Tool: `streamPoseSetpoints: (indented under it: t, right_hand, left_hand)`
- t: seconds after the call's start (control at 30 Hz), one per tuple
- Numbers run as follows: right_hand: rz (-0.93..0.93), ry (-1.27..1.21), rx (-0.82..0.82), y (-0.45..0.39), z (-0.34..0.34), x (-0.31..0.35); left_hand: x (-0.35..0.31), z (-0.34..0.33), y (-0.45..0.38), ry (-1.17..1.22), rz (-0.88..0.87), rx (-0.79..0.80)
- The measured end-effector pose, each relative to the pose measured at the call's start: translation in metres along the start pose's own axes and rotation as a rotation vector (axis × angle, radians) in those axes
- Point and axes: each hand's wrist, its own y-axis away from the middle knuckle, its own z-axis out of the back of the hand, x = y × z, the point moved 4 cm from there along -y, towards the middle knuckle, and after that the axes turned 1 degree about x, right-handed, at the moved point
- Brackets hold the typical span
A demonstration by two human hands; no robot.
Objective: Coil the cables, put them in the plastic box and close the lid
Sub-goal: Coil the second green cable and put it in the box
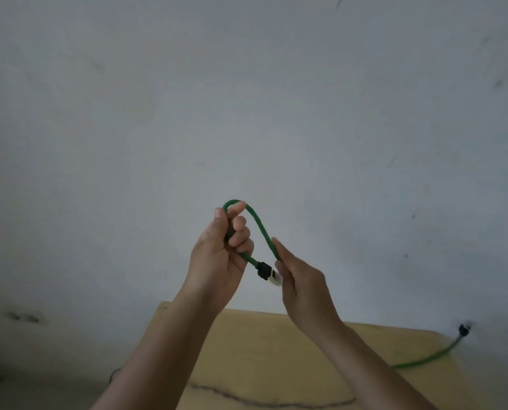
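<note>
A green cable [261, 229] arches in the air in front of a grey wall. My left hand [220, 253] grips it near one end, fingers curled round it, and its black and white plug [267, 272] sticks out below the fist. My right hand [301, 288] pinches the other side of the arch between thumb and fingers. The cable's far end [430, 358] trails across the yellow table to another dark plug [463, 329] at the right edge. The plastic box is out of view.
The yellow wooden table [276, 350] lies below my arms. A thin dark cable [264, 402] runs across its near part. The grey wall [247, 99] fills most of the view, with a socket [25, 317] low at the left.
</note>
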Motion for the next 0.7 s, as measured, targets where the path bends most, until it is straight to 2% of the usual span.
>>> streamPoseSetpoints:
  t: [0.2,0.23,0.3,0.4,0.57,0.63,0.7]
  right_hand:
    - [0.037,0.004,0.192,0.012,-0.014,0.03]
    - [0.023,0.0,0.223,0.012,-0.013,0.033]
    - [0.019,0.032,0.268,0.008,-0.008,0.04]
    - [0.043,0.102,0.334,-0.001,0.004,0.051]
    - [0.045,0.145,0.362,-0.027,0.031,0.062]
    - [-0.024,0.115,0.388,-0.04,0.044,0.063]
    - [-0.09,0.098,0.468,-0.048,0.053,0.062]
  left_hand:
    - [-0.021,-0.001,-0.021,0.043,-0.143,-0.065]
    - [-0.023,0.003,-0.023,-0.031,-0.167,-0.093]
    - [-0.023,0.009,-0.024,-0.322,-0.227,-0.12]
    - [-0.014,0.013,-0.018,-0.698,-0.285,-0.03]
    - [-0.002,0.015,-0.003,-1.07,-0.332,0.194]
    - [0.003,0.017,0.002,-1.166,-0.311,0.278]
    - [0.0,0.021,0.0,-1.284,-0.365,0.31]
